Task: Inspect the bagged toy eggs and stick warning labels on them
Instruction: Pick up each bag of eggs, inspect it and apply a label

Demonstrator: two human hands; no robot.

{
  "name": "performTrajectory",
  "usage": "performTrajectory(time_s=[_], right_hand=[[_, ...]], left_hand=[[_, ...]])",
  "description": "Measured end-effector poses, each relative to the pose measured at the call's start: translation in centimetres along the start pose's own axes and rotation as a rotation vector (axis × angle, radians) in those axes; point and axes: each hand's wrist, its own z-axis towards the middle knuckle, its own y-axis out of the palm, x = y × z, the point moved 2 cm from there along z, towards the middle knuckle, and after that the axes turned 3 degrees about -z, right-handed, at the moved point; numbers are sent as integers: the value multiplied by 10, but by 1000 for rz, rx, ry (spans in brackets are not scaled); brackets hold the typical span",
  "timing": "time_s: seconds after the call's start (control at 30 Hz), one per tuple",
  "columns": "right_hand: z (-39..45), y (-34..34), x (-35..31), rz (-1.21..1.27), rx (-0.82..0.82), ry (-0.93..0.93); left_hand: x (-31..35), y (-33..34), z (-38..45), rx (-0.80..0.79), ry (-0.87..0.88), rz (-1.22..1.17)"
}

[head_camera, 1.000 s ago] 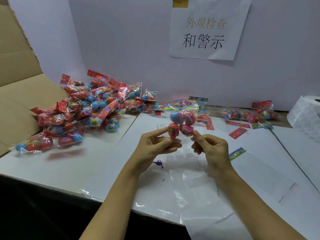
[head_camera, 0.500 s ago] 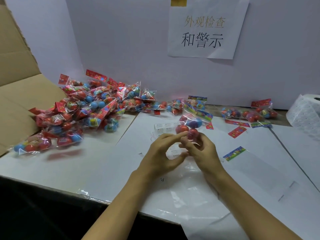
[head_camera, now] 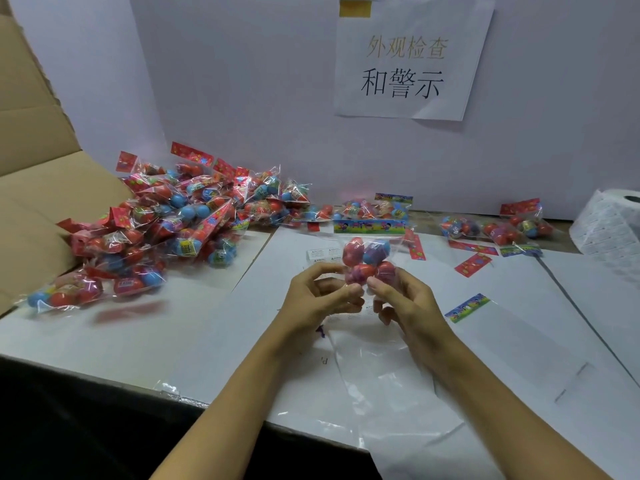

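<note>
Above the white table [head_camera: 173, 327], both hands are holding up one bag of toy eggs [head_camera: 369, 261], probably so every side can be checked. The left hand [head_camera: 318, 299] and right hand [head_camera: 405, 299] are pinching its bottom. Stickers [head_camera: 320, 255] are waiting just behind, and the big pile of bags [head_camera: 173, 230] is sitting off to the left.
</note>
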Motion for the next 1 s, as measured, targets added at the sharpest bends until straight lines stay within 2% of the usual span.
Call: performTrajectory(time_s=[0.07,0.13,0.23,0.43,0.67,0.8,0.9,1.0], right_hand=[[0,0,0,-148,74,6],[0,-2,0,-191,109,2],[-1,-5,-5,-142,120,-58],[-2,-5,-12,-61,27,-138],[-3,-3,-10,-21,44,-101],[0,-7,-4,-19,45,-14],[3,-19,-5,-14,125,29],[3,-22,-7,-19,112,12]], left_hand=[[-2,0,0,13,-1,-25],[-1,-1,1,41,6,-26],[3,-1,1,54,22,-22],[12,-5,0,22,38,-119],[14,-6,0,-18,16,-177],[14,-8,-2,-43,14,-189],[14,-12,-4,-51,19,-158],[11,-7,-7,-100,-12,30]])
